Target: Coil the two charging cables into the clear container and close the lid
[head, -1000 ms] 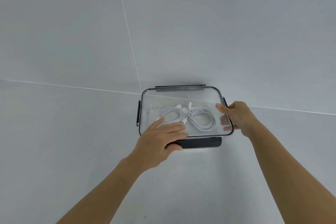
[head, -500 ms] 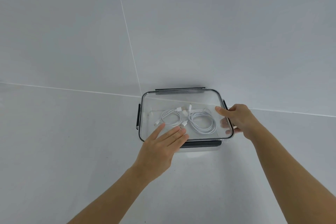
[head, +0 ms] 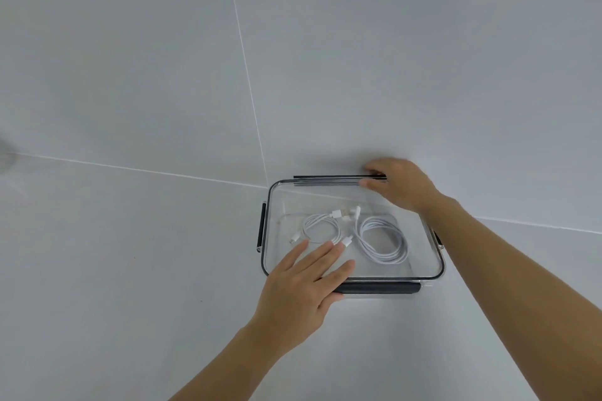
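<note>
Pale grey tiled surface [head: 130, 270] fills the view, w/ thin white grout lines [head: 247, 81] crossing just behind the box; the clear container [head: 426, 270] sits on it right of centre, near the bottom half of the view; its clear lid [head: 325, 197], dark-rimmed, lies on top and covers the whole opening; both forearms reach in from the bottom edge; left hand [head: 303, 283] lies flat on the lid's near-left corner, fingers straight and spread, palm down, gripping nothing, thumb touching the left end of the near latch [head: 381, 288]; right hand [head: 400, 185] is at the far-right corner, fingers curled over the right end of the far latch [head: 325, 177] and thumb on its near side, so it pinches that latch; larger cable [head: 381, 241], white, lies coiled on the container floor in the right half; smaller cable [head: 321, 226], also white, lies coiled just beside it on the left, the two coils close but whether they touch I can't tell; far latch is a long black bar, looks raised along the back rim; near latch is folded down against the front wall; left latch [head: 261, 225] is a short black bar at the left side; right latch [head: 438, 239] is mostly hidden behind the right forearm; white plug ends [head: 337, 213] lie btwn the coils toward the back.
</note>
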Demonstrator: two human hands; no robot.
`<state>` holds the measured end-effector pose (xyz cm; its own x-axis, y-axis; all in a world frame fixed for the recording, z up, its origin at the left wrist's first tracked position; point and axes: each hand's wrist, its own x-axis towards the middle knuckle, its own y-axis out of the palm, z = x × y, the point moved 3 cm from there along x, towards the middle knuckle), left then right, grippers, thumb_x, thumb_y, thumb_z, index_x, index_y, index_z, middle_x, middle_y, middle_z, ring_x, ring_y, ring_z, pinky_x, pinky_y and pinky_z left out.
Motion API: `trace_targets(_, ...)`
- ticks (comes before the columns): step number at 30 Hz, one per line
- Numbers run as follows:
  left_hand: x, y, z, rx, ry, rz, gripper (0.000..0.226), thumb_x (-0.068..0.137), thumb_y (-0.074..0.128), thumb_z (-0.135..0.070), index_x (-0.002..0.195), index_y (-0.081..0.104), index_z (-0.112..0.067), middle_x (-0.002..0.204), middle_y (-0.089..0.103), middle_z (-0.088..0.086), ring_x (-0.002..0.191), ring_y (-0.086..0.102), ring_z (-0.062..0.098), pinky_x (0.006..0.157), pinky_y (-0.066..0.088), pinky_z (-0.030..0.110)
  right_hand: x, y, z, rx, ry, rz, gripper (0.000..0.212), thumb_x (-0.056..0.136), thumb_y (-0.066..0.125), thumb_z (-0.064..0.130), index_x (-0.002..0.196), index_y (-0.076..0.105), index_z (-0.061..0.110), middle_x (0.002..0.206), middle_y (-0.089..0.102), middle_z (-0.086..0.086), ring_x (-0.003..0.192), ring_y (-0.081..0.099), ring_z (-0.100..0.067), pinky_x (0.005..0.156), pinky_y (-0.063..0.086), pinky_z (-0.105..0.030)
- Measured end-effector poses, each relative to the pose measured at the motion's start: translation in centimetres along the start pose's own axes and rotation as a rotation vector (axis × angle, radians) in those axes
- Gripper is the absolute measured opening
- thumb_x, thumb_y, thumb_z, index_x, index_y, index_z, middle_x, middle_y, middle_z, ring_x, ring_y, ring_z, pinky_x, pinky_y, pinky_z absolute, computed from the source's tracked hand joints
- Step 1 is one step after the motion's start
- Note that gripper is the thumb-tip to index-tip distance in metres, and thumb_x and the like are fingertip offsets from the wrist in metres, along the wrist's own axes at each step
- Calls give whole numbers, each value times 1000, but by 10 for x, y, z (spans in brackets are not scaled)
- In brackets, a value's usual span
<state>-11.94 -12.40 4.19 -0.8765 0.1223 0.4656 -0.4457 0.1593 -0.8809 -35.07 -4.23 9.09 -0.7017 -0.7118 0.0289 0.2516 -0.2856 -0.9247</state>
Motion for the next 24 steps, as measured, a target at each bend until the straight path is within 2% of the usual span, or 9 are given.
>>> trace_targets(2, 0, 1, 0, 4, 2, -13, 40, 84, 56, -37, 121, 53, -26, 127, 62, -2, 121, 55, 13, 101, 45, 39, 14, 7, 9, 117, 28, 173, 33, 92, 50, 37, 106, 62, 10, 103, 64, -6, 97, 57, -25, 87, 43, -37)
trace_targets(4, 0, 1, 0, 6, 3, -25, 39, 83, 57, -37, 120, 54, -25, 126, 63, -2, 121, 55, 12, 102, 44, 39, 23, 14, 13, 150, 33, 278, 34, 94, 47, 36, 94, 64, 6, 89, 62, -6, 83, 55, -23, 74, 43, -32)
trace_targets(7, -1, 3, 0, 26, 18, -44, 38, 82, 59, -35, 118, 56, -25, 126, 63, -1, 120, 55, 13, 102, 44, 39, 29, 18, 10, 199, 72, 279, 36, 93, 48, 37, 91, 66, 6, 80, 61, -1, 76, 52, -18, 71, 41, -30)
trace_targets(11, -1, 5, 0, 58, 29, -82, 35, 82, 61, -33, 116, 61, -23, 124, 64, -1, 119, 57, 13, 100, 46, 38, 30, 18, 9, 212, 91, 320, 39, 94, 47, 35, 93, 64, 1, 82, 61, -4, 77, 53, -19, 74, 41, -31)
trace_targets(16, -1, 2, 2, 40, 41, -72, 39, 81, 64, -35, 119, 58, -24, 126, 63, -2, 121, 55, 12, 101, 44, 38, 28, 17, 7, 218, 86, 299, 41, 93, 48, 39, 94, 65, 1, 92, 65, -15, 79, 53, -21, 73, 41, -32)
trace_targets(19, 0, -1, 3, 37, 16, 5, 42, 82, 61, -37, 122, 53, -27, 129, 60, -4, 123, 52, 11, 103, 42, 37, 20, 11, 11, 150, 82, 296, 40, 94, 47, 39, 94, 62, 2, 89, 60, -13, 80, 50, -21, 71, 38, -31)
trace_targets(21, 1, -5, 3, 18, 20, 59, 43, 82, 59, -38, 123, 52, -28, 131, 59, -5, 124, 51, 11, 104, 42, 37, 15, 6, 11, 156, 57, 235, 40, 92, 50, 38, 104, 59, 1, 93, 59, -12, 86, 54, -25, 76, 42, -32)
trace_targets(23, 4, -13, 3, -25, 30, 93, 41, 82, 56, -40, 121, 54, -28, 130, 59, -6, 123, 52, 10, 103, 43, 35, 9, -8, 9, 232, 83, 130, 37, 90, 56, 35, 115, 58, 7, 109, 62, -12, 98, 57, -25, 86, 45, -32)
trace_targets(24, 6, -18, 4, -39, 24, 92, 39, 81, 54, -42, 118, 57, -28, 127, 61, -8, 120, 54, 9, 100, 46, 33, 5, -18, 7, 274, 80, 71, 36, 89, 57, 34, 117, 57, 11, 112, 62, -11, 97, 58, -23, 85, 45, -30)
